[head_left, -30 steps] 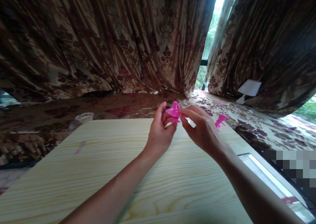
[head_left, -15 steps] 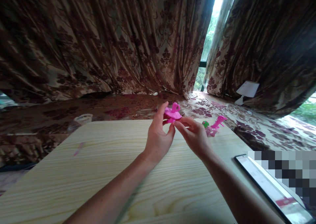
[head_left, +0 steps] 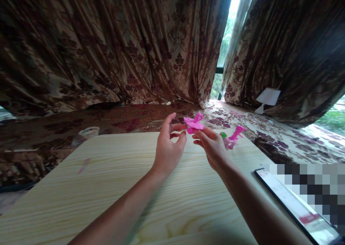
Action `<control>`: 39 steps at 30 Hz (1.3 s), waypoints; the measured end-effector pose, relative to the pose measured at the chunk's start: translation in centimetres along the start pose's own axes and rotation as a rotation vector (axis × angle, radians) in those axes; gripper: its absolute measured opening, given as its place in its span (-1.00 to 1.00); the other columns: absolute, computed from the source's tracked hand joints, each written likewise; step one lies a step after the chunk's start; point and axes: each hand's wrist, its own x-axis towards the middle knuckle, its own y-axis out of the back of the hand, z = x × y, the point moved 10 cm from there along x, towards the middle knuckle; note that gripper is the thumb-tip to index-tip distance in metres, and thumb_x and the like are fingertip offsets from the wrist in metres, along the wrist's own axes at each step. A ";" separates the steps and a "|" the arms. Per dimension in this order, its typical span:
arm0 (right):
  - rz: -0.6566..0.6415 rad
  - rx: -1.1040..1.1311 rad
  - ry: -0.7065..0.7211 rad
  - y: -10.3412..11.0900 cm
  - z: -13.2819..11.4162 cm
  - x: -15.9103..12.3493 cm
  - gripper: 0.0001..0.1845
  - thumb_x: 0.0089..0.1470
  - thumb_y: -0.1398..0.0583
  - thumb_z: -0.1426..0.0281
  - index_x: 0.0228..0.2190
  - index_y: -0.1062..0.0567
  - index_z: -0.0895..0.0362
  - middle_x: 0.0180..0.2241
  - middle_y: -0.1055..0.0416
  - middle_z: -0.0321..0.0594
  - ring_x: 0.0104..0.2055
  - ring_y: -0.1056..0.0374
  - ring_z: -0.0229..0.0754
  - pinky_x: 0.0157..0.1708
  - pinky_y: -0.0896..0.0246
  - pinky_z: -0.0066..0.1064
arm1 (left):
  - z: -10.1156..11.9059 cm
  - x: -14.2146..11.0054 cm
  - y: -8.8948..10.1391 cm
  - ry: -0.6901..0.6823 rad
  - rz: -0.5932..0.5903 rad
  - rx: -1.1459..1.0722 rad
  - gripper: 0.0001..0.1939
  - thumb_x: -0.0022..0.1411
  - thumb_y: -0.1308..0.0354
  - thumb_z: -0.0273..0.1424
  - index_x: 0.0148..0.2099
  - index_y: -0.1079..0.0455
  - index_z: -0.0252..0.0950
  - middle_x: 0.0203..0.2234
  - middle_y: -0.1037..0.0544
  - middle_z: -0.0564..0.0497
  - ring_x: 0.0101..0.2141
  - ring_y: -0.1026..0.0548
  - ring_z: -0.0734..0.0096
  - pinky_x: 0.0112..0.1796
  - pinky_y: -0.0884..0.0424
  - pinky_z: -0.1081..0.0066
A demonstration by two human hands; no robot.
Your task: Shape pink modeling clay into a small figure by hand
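Note:
My right hand (head_left: 212,146) pinches a small pink plastic toy piece (head_left: 194,123) above the far edge of the light wooden table (head_left: 113,187). Just left of it, my left hand (head_left: 168,148) hovers with its fingers apart and curled, holding nothing; its fingertips are a short gap from the piece. Beyond my right hand, more small toy parts (head_left: 232,137), pink with a green bit, stand on the table's far right corner.
A phone or tablet (head_left: 293,202) lies at the table's right edge. A thin pink strip (head_left: 84,164) lies on the left of the tabletop. A clear plastic cup (head_left: 87,132) sits beyond the far left edge. Patterned curtains hang behind; a white lamp (head_left: 266,99) stands at the right.
Both hands held the pink piece together before. My left hand has now let go and opened, and my right hand has carried the piece slightly right.

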 end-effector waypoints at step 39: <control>-0.063 -0.763 0.894 -2.3 -6.6 -4.3 -0.85 0.08 -0.14 0.48 -0.27 -0.44 0.09 -0.28 -0.41 -0.19 -0.21 -0.29 -0.18 -0.18 -0.25 -0.28 | -3.3 0.1 -1.6 0.509 -0.113 -0.441 -0.45 0.00 -0.25 -0.41 0.08 -0.25 -0.20 -0.28 -0.54 -0.02 -0.36 -0.47 0.49 -0.35 -0.37 0.45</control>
